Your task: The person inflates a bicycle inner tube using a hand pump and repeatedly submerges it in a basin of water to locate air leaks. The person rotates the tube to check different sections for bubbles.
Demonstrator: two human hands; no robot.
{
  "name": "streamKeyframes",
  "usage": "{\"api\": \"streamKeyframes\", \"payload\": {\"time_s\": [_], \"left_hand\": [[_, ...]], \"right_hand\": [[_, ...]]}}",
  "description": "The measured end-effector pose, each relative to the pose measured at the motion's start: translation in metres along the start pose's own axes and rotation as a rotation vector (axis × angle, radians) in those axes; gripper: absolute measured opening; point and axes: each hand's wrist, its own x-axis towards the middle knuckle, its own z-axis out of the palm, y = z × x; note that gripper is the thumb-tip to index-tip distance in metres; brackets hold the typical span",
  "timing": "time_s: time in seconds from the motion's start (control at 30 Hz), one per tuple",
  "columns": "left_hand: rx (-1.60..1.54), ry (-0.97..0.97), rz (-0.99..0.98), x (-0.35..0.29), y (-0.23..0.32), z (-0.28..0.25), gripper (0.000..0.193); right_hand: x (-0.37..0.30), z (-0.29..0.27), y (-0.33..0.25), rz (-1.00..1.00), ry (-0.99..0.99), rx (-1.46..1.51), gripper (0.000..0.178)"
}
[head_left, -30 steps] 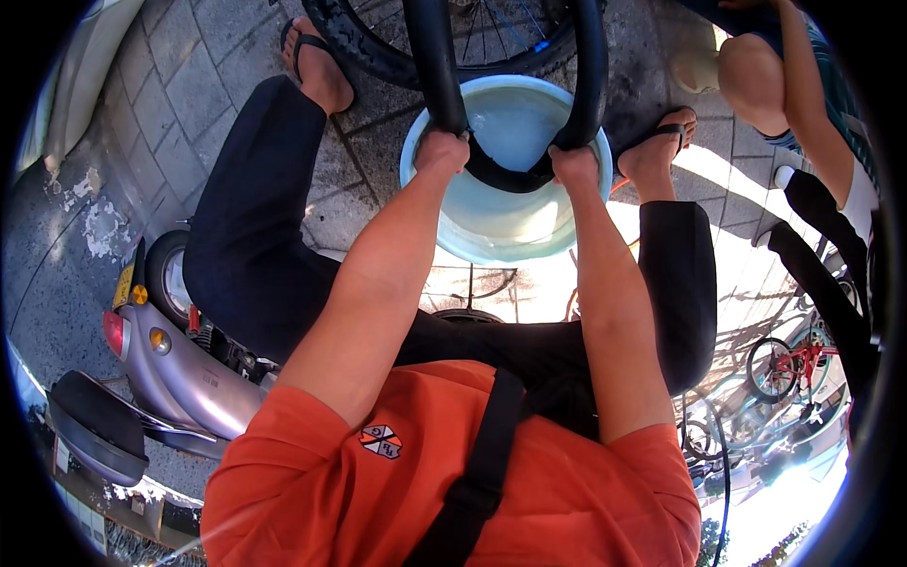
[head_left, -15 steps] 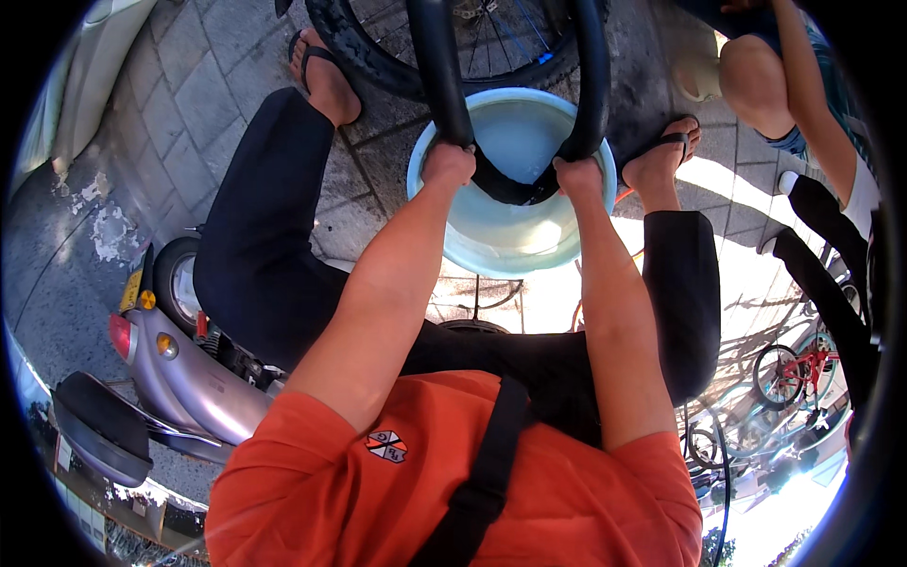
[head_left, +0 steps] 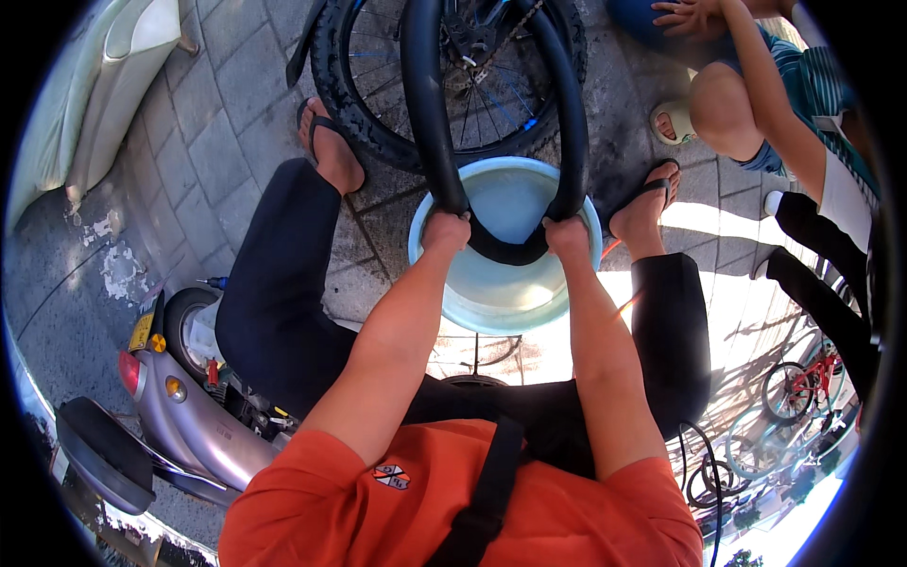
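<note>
While both fists stay clamped on the tube (head_left: pixel 501 142), the basin (head_left: pixel 505 293) and everything around it has slid lower in view than a second ago — the head has tipped, and more of the wheel (head_left: pixel 453 85) beyond the hands now shows. The grip itself has not changed: the left hand (head_left: pixel 446 230) is clenched round the tube's left limb, the right hand (head_left: pixel 567 236) round its right limb, and the black loop dips between them into the pale blue basin just under the knuckles, its lowest bend lying against the near wall of the bowl. From each fist the tube rises away toward the wheel, which stands just past the basin. I judge the work unchanged in kind — the same stretch of tube is held down in the bowl, and no new section has been fed through the hands. To the right of the right hand, another person crouches, well apart from the basin.
</note>
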Motion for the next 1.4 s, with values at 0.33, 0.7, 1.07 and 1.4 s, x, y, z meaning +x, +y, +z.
{"api": "streamKeyframes", "payload": {"time_s": [0.33,0.7,1.07,1.4], "left_hand": [[-0.023,-0.032,0.011,-0.007,0.006,-0.005,0.037],[-0.007,0.005,0.028,-0.011,0.005,-0.005,0.036],[0.017,0.018,0.031,-0.006,0.003,-0.003,0.035],[-0.002,-0.037,0.03,-0.004,0.004,-0.005,0.046]], "right_hand": [[0.008,0.008,0.007,-0.012,0.023,0.009,0.045],[0.01,0.014,0.013,-0.116,0.137,-0.037,0.039],[-0.003,-0.004,-0.005,-0.111,0.016,-0.022,0.042],[-0.011,-0.009,-0.012,-0.045,-0.005,-0.04,0.04]]}}
